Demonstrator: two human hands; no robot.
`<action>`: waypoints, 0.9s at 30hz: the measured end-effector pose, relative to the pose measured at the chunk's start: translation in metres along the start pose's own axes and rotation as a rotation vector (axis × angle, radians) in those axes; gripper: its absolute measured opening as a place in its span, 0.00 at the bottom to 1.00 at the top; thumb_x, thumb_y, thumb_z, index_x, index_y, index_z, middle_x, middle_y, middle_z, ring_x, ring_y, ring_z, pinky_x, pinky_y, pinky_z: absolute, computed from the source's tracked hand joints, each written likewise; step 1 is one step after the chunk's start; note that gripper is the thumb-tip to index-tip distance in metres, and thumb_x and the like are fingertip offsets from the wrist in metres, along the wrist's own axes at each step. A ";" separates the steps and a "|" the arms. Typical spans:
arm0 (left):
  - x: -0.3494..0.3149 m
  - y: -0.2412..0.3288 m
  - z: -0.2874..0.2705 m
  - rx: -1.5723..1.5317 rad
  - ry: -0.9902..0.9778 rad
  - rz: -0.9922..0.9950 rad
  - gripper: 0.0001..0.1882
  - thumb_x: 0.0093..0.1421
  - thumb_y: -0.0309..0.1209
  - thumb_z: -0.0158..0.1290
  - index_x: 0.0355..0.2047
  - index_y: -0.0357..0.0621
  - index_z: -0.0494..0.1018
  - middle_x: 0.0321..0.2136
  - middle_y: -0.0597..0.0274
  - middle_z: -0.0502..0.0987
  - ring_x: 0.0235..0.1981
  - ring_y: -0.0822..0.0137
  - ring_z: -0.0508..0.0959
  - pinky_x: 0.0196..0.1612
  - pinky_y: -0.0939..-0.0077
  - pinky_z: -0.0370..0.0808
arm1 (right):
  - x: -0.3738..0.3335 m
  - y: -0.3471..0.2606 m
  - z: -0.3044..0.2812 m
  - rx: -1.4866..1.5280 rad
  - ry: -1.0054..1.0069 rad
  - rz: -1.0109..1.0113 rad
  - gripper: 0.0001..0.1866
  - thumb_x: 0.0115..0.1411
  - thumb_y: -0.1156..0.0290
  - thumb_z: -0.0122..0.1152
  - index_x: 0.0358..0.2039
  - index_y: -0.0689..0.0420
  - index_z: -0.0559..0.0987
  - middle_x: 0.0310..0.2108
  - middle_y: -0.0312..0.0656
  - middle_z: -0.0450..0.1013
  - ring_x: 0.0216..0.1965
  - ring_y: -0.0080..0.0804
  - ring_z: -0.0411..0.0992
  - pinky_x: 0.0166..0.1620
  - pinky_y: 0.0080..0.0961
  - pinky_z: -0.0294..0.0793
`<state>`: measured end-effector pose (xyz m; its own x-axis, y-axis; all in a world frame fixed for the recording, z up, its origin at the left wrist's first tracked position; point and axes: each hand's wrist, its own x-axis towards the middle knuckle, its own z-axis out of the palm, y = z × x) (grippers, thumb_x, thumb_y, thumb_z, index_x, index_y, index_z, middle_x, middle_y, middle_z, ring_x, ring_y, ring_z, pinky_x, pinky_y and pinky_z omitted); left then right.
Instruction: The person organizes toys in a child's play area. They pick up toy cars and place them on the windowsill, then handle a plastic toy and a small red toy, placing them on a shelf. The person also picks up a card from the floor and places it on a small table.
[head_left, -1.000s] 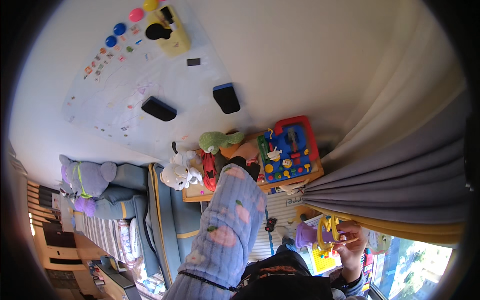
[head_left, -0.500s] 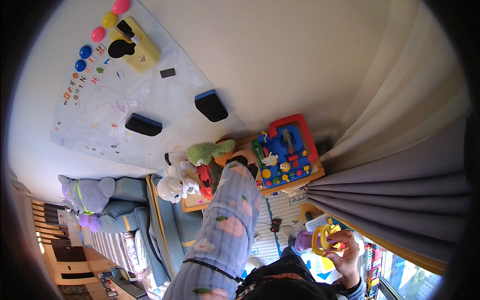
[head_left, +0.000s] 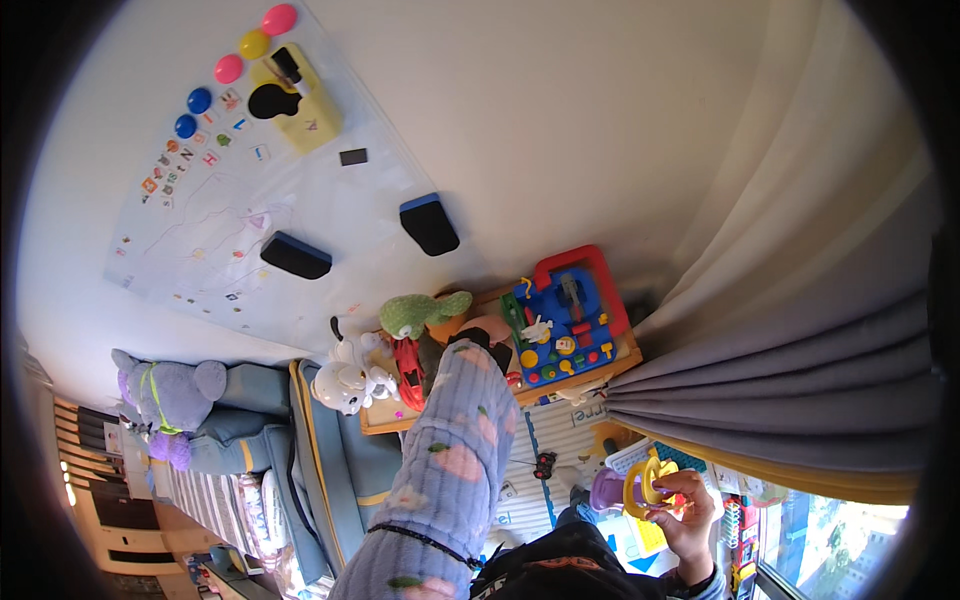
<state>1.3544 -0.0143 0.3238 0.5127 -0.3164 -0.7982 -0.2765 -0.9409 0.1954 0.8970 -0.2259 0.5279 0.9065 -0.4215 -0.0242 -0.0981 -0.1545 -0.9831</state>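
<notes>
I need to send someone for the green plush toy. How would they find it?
Start at the wooden shelf beside the grey curtain. Left of the red-and-blue activity toy lies the green plush, next to a red toy car. It is the only green soft toy there.

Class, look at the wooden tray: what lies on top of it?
On the wooden tray lie a blue and red plastic activity toy, a red toy car and a green plush. The left hand and its sleeve cover the middle.

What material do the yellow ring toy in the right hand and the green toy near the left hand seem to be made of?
Yellow ring toy: probably hard plastic, smooth and glossy, with a bright even colour. Green toy: probably plush fabric, with a matte, soft, rounded look. Right hand holds the rings; left hand reaches into the toys.
</notes>
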 end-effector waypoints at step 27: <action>-0.475 0.006 0.182 -0.828 1.008 0.342 0.34 0.56 0.16 0.49 0.64 0.38 0.55 0.60 0.50 0.52 0.49 0.61 0.72 0.49 0.74 0.71 | 0.175 -0.076 0.159 -0.054 -0.284 -0.589 0.21 0.48 0.76 0.70 0.44 0.60 0.76 0.42 0.46 0.75 0.39 0.34 0.77 0.41 0.26 0.75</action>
<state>0.9615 0.1520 0.5999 0.9856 -0.1609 0.0526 -0.1247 -0.4803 0.8682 1.1281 -0.1457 0.5693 0.8875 -0.0012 0.4609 0.4339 -0.3350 -0.8364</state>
